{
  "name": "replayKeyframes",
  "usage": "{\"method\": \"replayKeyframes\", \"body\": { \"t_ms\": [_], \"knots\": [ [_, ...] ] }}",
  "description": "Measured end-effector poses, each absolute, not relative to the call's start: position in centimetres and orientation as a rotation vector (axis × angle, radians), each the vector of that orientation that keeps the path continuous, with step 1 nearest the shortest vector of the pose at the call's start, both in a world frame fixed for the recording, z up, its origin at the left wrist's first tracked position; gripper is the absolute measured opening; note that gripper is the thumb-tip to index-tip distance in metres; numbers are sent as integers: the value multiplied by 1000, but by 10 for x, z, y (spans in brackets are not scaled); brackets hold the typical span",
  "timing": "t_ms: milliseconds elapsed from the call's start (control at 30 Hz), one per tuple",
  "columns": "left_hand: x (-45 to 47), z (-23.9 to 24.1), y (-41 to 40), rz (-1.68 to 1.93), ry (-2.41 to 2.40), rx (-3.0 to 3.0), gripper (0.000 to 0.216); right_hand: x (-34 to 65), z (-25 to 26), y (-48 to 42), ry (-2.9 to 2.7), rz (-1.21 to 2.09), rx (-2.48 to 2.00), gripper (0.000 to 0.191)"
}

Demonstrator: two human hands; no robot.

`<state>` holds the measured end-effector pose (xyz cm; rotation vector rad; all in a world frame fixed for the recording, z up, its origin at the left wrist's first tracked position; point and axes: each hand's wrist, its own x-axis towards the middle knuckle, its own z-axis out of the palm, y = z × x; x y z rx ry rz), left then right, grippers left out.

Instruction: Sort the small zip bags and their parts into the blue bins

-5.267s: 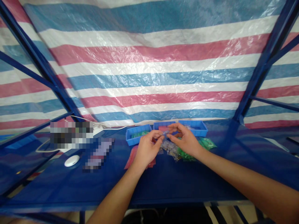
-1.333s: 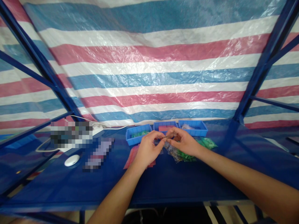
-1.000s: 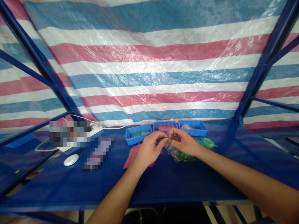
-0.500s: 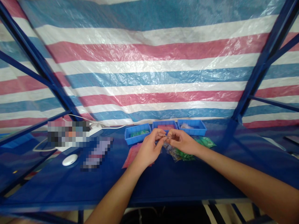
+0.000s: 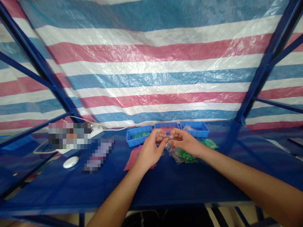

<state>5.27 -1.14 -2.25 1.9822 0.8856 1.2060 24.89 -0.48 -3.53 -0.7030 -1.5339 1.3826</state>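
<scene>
Small clear crinkled plastic piece (image 5: pixel 169 137) is pinched between fingertips of left hand (image 5: pixel 151 149) and right hand (image 5: pixel 186 143), likely for two-sided control, with flat red plastic bags (image 5: pixel 134 157) laid beside the left and green plastic packets (image 5: pixel 189 157) near the right, presumably for short reach.

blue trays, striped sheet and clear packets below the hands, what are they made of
Blue trays: probably moulded plastic, satin, from even colour and thin walls. Striped sheet: likely plastic, glossy, with creases and glare. Clear packets: apparently thin shiny plastic film, see-through and crinkled.
</scene>
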Motion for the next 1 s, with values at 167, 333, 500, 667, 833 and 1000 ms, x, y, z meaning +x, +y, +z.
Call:
{"method": "replayKeyframes", "body": {
  "t_ms": [167,333,500,667,833,1000],
  "knots": [
    [51,-23,-10,1219,884,1974,20,248,-37,-4,-1508,1400,-656,41],
    [44,-18,-8,1283,1046,2065,21,247,-43,5,-1467,1210,-716,40],
    [45,-13,-13,1201,992,2231,19,246,-43,4,-1461,997,-787,35],
    [45,-15,-14,1137,959,2216,28,245,-36,-6,-1523,1064,-744,32],
    [41,-16,-9,1169,1058,2164,20,245,-35,-8,-1549,1005,-772,33],
    [43,-13,-12,1207,1046,2178,17,245,-41,-4,-1516,870,-818,40]
  ]
}}
